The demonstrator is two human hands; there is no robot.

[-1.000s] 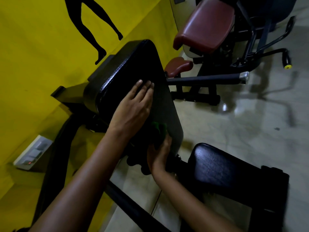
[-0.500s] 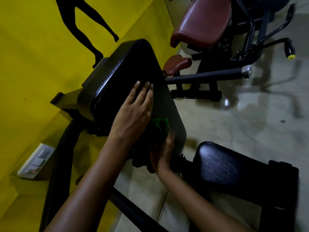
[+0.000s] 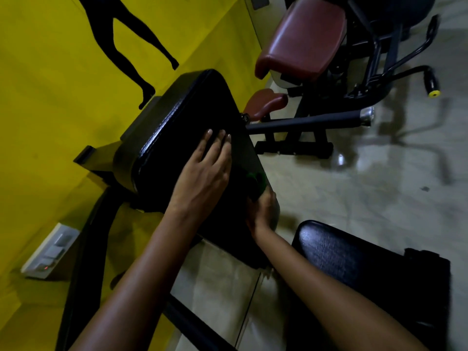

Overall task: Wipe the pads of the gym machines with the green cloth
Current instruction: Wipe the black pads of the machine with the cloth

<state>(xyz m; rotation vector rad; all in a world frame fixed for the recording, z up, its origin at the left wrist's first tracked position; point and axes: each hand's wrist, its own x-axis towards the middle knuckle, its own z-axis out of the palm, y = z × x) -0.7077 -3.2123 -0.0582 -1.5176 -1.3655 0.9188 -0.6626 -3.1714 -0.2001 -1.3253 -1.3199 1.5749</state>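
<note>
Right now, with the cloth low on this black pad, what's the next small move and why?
Probably slide the green cloth up the black back pad toward its top. The right hand holds it bunched near the pad's lower edge, the left hand lies flat bracing the pad, and the upper stretch lies beyond the cloth.

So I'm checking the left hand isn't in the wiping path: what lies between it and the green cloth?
Head view: only bare black pad between left hand and cloth, gripped by the right hand.
</note>
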